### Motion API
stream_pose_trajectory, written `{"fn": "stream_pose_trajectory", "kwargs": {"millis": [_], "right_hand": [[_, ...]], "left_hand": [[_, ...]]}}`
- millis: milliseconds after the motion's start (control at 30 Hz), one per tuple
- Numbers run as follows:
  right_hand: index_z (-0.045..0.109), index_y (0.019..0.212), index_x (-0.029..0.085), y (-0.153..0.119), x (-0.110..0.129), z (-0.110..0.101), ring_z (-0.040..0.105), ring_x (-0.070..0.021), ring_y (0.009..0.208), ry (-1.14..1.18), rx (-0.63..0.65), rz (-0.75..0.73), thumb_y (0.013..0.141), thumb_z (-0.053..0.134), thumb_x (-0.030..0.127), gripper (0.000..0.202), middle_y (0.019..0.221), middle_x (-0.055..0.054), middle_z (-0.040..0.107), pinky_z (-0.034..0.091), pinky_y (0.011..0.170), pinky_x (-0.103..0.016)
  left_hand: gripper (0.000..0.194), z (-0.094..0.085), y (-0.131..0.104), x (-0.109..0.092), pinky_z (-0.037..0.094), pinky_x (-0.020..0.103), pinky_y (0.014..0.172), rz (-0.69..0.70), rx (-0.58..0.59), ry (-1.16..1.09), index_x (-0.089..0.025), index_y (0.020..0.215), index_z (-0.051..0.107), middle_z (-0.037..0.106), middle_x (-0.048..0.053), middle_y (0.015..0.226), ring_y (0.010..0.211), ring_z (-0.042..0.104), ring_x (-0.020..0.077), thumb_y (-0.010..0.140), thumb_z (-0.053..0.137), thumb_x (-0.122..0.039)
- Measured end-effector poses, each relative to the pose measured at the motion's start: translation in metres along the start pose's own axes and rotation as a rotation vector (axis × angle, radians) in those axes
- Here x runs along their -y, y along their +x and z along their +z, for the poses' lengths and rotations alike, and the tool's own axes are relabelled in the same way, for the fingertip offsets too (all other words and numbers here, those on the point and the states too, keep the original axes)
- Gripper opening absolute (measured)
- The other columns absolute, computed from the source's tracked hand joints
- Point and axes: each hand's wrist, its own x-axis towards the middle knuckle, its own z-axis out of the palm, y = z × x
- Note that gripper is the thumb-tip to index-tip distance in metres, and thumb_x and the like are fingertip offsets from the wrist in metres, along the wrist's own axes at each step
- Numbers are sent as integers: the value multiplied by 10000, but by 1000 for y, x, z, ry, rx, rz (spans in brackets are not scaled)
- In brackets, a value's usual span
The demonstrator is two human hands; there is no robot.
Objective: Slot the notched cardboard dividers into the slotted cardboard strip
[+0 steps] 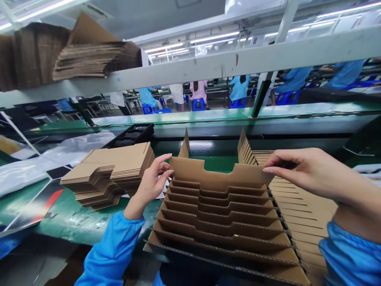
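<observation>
- Left hand [155, 177] and right hand [287, 171] pinch the panel [220, 180] at its ends; uneven pushing could bend it.
- Misalignment could tear the far right strip [244, 153].

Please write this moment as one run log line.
left hand: holds left edge of notched cardboard panel; right hand: holds its right edge; dividers: nearer, in a row; cardboard stack: left, on green surface

Bright blue sleeves [108, 248], gathered cuffs [132, 219], bare fingers [162, 159]
</observation>
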Motion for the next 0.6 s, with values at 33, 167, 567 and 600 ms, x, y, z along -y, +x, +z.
{"fn": "stream_pose_trajectory", "kwargs": {"millis": [33,167,567,600], "right_hand": [[798,983,240,0,0,-1,723,-206,806,6,44,15,977,601,782,577,944,-35,801,554,736,-315],[782,1032,251,-1,-1,-3,715,-210,821,-20,94,64,969,581,813,600,969,-18,799,540,762,-341],[803,986,329,0,-21,5,736,-231,739,-105,-6,85,828,542,992,729,905,25,811,575,673,-368],[804,985,329,0,-22,5,734,-234,734,-110,-11,87,822,531,1005,747,902,21,810,574,668,-371]], "left_hand": [[514,1,1,1,584,243,771,-4,2,-2,-263,1544,516,672,-13,944,823,702,124,1048,635,-198],[521,3,1,1,571,240,728,-36,-23,22,-256,1563,522,680,-10,929,785,692,130,1056,643,-244],[540,14,1,-10,507,215,618,-52,-178,83,-263,1565,628,631,-33,829,603,517,93,1034,722,-278],[556,13,1,-10,507,218,614,-60,-167,77,-265,1586,612,640,-28,834,600,520,95,1039,714,-282]]}}
